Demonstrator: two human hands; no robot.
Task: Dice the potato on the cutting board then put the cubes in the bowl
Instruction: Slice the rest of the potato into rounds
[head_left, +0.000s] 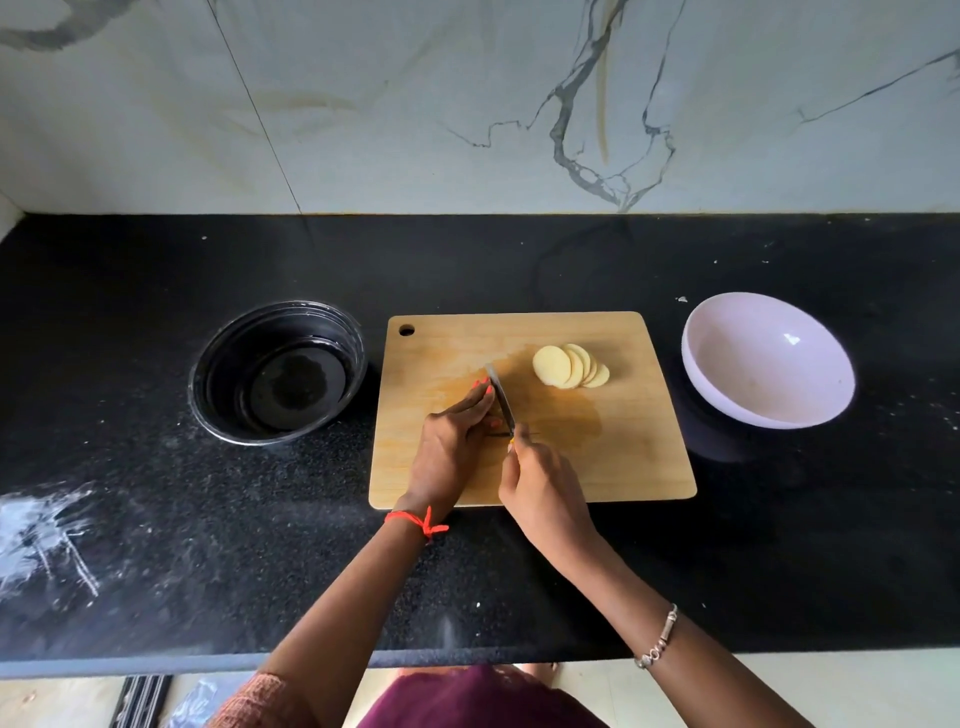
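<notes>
A fan of pale potato slices lies right of centre on the wooden cutting board. My right hand grips the handle of a knife, whose blade points away from me with its tip down on the board. My left hand arches over the board just left of the blade. Its fingers lie along the blade and its thumb is tucked beneath. Whatever sits under that hand is hidden. The empty lilac bowl stands right of the board.
A black bowl sits on the black counter left of the board. White smears mark the counter at the far left. A marble wall rises behind, and the counter's front edge is close to my body.
</notes>
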